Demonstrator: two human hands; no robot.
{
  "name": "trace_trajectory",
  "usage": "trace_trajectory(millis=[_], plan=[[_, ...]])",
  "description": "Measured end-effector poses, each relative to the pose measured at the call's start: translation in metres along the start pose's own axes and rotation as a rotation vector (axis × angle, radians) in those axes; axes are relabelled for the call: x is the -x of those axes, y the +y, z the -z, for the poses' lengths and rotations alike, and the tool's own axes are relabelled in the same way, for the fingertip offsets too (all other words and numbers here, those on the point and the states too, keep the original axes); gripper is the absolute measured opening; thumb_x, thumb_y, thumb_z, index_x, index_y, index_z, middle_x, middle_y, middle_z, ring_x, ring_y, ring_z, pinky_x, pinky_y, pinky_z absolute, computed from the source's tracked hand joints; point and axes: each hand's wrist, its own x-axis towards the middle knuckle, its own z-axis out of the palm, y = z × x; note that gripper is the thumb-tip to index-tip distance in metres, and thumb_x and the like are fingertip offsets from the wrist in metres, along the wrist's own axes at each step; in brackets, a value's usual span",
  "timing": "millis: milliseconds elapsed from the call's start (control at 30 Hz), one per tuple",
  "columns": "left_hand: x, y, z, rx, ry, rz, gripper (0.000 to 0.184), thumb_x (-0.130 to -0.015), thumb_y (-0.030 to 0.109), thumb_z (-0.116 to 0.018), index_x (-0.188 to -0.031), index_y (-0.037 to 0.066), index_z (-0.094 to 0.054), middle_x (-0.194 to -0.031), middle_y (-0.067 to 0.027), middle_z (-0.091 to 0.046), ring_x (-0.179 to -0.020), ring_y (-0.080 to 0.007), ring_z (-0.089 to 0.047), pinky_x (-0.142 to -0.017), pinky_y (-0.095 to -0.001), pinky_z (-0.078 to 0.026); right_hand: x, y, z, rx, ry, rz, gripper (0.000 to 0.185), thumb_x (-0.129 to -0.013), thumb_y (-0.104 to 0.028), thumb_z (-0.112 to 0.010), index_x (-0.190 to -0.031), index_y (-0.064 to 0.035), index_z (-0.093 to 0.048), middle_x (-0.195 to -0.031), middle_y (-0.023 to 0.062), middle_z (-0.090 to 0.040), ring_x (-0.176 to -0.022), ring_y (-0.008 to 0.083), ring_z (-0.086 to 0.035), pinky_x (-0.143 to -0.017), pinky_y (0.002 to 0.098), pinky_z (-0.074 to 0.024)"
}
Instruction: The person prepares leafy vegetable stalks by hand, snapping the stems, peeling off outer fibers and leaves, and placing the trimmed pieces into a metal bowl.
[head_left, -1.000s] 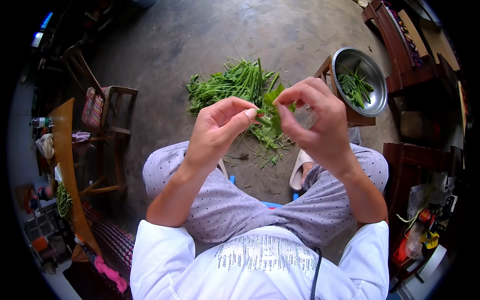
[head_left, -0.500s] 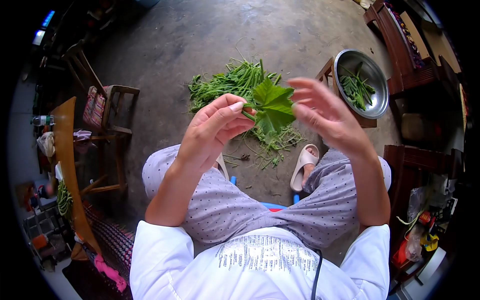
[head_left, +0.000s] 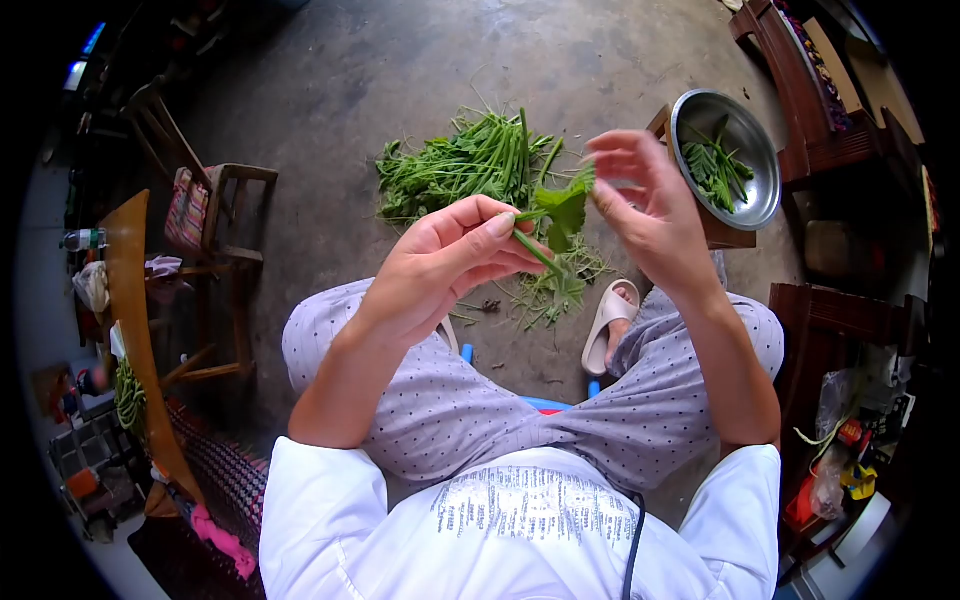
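Note:
Between the thumb and fingers of my left hand (head_left: 450, 255), a leafy green stem (head_left: 538, 250) is pinched, its cut end pointing down to the right. A broad green leaf (head_left: 564, 212) stands out from it, folded and tilted up toward the right. My right hand (head_left: 645, 200) meets the leaf's upper right edge with thumb and fingers; the fingertips are smeared by motion. Beyond my hands, a heap of leafy green stems (head_left: 455, 165) lies on the floor, with thin scraps (head_left: 535, 300) scattered nearer my feet.
On a wooden stool (head_left: 728, 236) at the right, a metal basin (head_left: 763, 205) holds several green stems. A wooden chair (head_left: 240, 175) and a table edge (head_left: 128, 290) stand at the left. Dark wooden furniture (head_left: 800, 170) lines the right side. My sandalled foot (head_left: 605, 325) is below the scraps.
The leaf has turned from spread flat to folded and tilted. My left hand has shifted slightly right and down, and my right hand has come up a little beside the leaf.

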Motion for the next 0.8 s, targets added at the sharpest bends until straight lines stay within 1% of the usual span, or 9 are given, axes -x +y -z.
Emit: trace_trajectory(millis=[67,100,167,200,233,400,533,600,800], plan=[[0.0,-0.002,0.0,-0.032,0.046,-0.021,0.021,-0.097,0.016,-0.05,-0.111,0.001,-0.053,-0.101,-0.0115,-0.064,-0.096,-0.0181,-0.064,-0.09,-0.0333,-0.05,0.0,-0.011,0.0,0.239,0.272,0.21,0.018,-0.08,-0.012,-0.067,-0.092,-0.0013,-0.06,-0.082,0.0071,-0.062,-0.083,0.0179,-0.059,-0.075,0.0314,-0.045],[0.0,-0.003,0.0,-0.066,0.09,-0.041,0.022,-0.096,0.016,-0.051,-0.111,0.0,-0.055,-0.102,-0.0125,-0.065,-0.095,-0.0184,-0.065,-0.089,-0.0327,-0.051,0.002,-0.023,0.005,0.238,0.266,0.212,0.018,-0.08,-0.012,-0.067,-0.092,-0.0013,-0.06,-0.082,0.0071,-0.062,-0.083,0.0179,-0.059,-0.075,0.0314,-0.045],[-0.001,-0.003,0.0,-0.075,0.117,-0.06,0.022,-0.095,0.016,-0.053,-0.111,0.0,-0.056,-0.101,-0.0127,-0.065,-0.094,-0.0185,-0.065,-0.088,-0.0317,-0.051,0.008,-0.039,0.015,0.289,-0.084,0.244,0.012,-0.08,-0.012,-0.068,-0.083,-0.0015,-0.064,-0.076,0.0075,-0.061,-0.08,0.0179,-0.057,-0.072,0.0305,-0.0438],[-0.001,-0.003,-0.001,-0.086,0.138,-0.074,0.023,-0.095,0.015,-0.054,-0.11,-0.001,-0.058,-0.1,-0.0129,-0.066,-0.093,-0.0187,-0.066,-0.087,-0.0307,-0.052,0.012,-0.039,0.011,0.204,-0.163,0.242,0.011,-0.079,-0.012,-0.069,-0.077,-0.0009,-0.066,-0.074,0.0073,-0.06,-0.077,0.0175,-0.056,-0.068,0.03,-0.0431],[-0.001,-0.003,-0.002,-0.086,0.141,-0.075,0.023,-0.095,0.015,-0.054,-0.11,-0.001,-0.058,-0.1,-0.0129,-0.066,-0.093,-0.0187,-0.066,-0.087,-0.0307,-0.052,0.017,-0.038,0.005,0.155,-0.178,0.187,0.008,-0.078,-0.01,-0.07,-0.079,-0.0026,-0.067,-0.075,0.0079,-0.06,-0.076,0.0195,-0.055,-0.066,0.0313,-0.043],[-0.001,-0.003,0.0,-0.143,0.189,-0.051,0.021,-0.091,0.014,-0.06,-0.106,-0.002,-0.063,-0.096,-0.0113,-0.067,-0.09,-0.0169,-0.066,-0.084,-0.0281,-0.053,0.021,-0.039,-0.009,0.355,-0.091,0.262,0.008,-0.075,-0.006,-0.07,-0.082,-0.0067,-0.069,-0.078,0.0079,-0.059,-0.078,0.0251,-0.055,-0.067,0.0346,-0.0442],[-0.002,-0.004,-0.003,-0.167,0.177,-0.051,0.021,-0.09,0.013,-0.062,-0.105,-0.002,-0.064,-0.097,-0.011,-0.067,-0.089,-0.0161,-0.066,-0.084,-0.0273,-0.052,0.019,-0.038,-0.006,0.406,-0.094,0.309,0.008,-0.074,-0.006,-0.07,-0.082,-0.0062,-0.069,-0.078,0.0076,-0.06,-0.077,0.0249,-0.056,-0.067,0.0349,-0.0444],[-0.002,-0.004,-0.003,-0.162,0.183,-0.051,0.021,-0.089,0.011,-0.063,-0.107,-0.001,-0.064,-0.098,-0.0111,-0.067,-0.089,-0.0159,-0.066,-0.083,-0.0269,-0.053,0.017,-0.037,-0.005,0.43,-0.158,0.308,0.013,-0.075,-0.003,-0.072,-0.088,-0.0028,-0.07,-0.079,0.0086,-0.062,-0.069,0.0176,-0.06,-0.06,0.0279,-0.0468],[-0.003,-0.007,-0.002,-0.156,0.195,-0.06,0.018,-0.089,0.01,-0.063,-0.104,-0.001,-0.064,-0.098,-0.011,-0.067,-0.088,-0.0158,-0.066,-0.082,-0.0284,-0.054,0.016,-0.033,-0.01,0.29,-0.197,0.218,0.011,-0.077,-0.003,-0.071,-0.088,-0.0013,-0.07,-0.074,0.0088,-0.064,-0.063,0.0153,-0.06,-0.055,0.0258,-0.045]])
